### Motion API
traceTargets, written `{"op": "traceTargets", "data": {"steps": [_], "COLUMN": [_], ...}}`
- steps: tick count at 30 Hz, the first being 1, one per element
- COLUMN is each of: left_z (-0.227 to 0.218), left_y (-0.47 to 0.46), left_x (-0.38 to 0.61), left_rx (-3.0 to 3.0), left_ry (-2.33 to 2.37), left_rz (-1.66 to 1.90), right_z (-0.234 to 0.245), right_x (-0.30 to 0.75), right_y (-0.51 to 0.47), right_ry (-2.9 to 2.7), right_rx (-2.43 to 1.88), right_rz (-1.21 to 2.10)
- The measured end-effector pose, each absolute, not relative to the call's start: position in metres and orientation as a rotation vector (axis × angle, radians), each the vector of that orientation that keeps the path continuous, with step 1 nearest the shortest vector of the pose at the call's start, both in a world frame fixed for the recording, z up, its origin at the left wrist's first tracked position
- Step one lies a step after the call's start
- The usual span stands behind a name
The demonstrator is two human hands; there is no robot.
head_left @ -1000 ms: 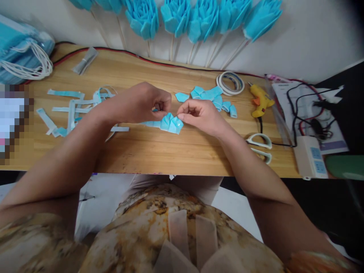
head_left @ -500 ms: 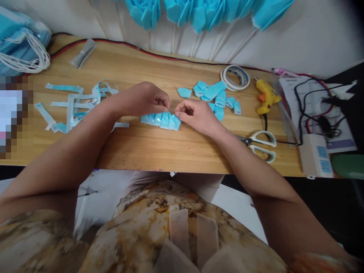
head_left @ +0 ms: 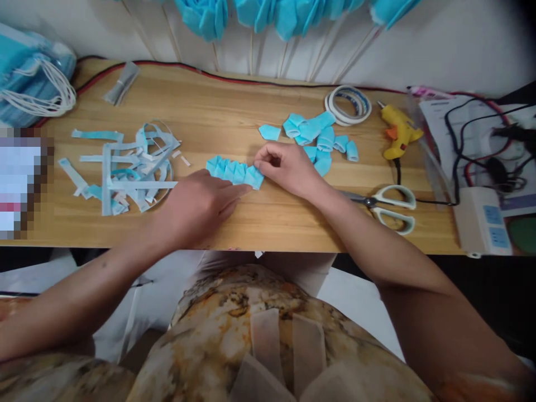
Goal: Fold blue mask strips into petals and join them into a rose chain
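A row of overlapping blue fabric petals point(head_left: 233, 171) lies on the wooden table in front of me. My right hand point(head_left: 285, 167) pinches the right end of this row between thumb and forefinger. Along its lower edge rests my left hand point(head_left: 209, 198), fingers stretched out toward the right and touching the petals. Behind my right hand is a loose pile of blue petals point(head_left: 324, 139), some of them curled. One flat petal point(head_left: 269, 132) lies apart, just left of that pile.
Scissors point(head_left: 393, 204) lie right of my right forearm. Beyond them are a yellow glue gun point(head_left: 400, 131), tape rolls point(head_left: 335, 106) and a power strip point(head_left: 481, 220). Cut strips point(head_left: 106, 178) are scattered at left. Blue fabric flowers point(head_left: 205, 19) on sticks lean against the wall.
My left hand has come down from above the row to its lower edge, and its fingers have straightened. My right hand stays at the right end. The view has shifted slightly.
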State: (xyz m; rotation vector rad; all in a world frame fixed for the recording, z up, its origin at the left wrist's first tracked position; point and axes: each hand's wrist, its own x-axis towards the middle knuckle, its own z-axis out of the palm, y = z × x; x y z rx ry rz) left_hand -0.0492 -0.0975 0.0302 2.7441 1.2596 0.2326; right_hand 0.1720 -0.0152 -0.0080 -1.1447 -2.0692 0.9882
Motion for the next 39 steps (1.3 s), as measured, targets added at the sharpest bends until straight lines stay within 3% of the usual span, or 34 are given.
{"op": "traceTargets", "data": {"steps": [8,18,26,39], "left_z": [-0.004,-0.006,-0.009,-0.009], "left_y": [-0.111,-0.109,-0.108,-0.112], "left_x": [-0.046,-0.042,-0.042,-0.046], "left_rx": [2.770,2.803,2.773,2.690], "left_ry": [1.429,1.477,1.481,1.516], "left_rz": [0.552,0.506,0.475,0.615], "right_z": [-0.009,-0.009,-0.012,-0.022], "right_x": [0.170,0.171,0.178,0.173], "right_y": [-0.016,-0.019,-0.015,-0.016], "right_ry": [-2.109,-2.171,-2.392,-2.507], "right_rx": [-1.193,-1.175,-0.728,-0.679], "right_rz": [0.933,0.851,0.507,0.532]}}
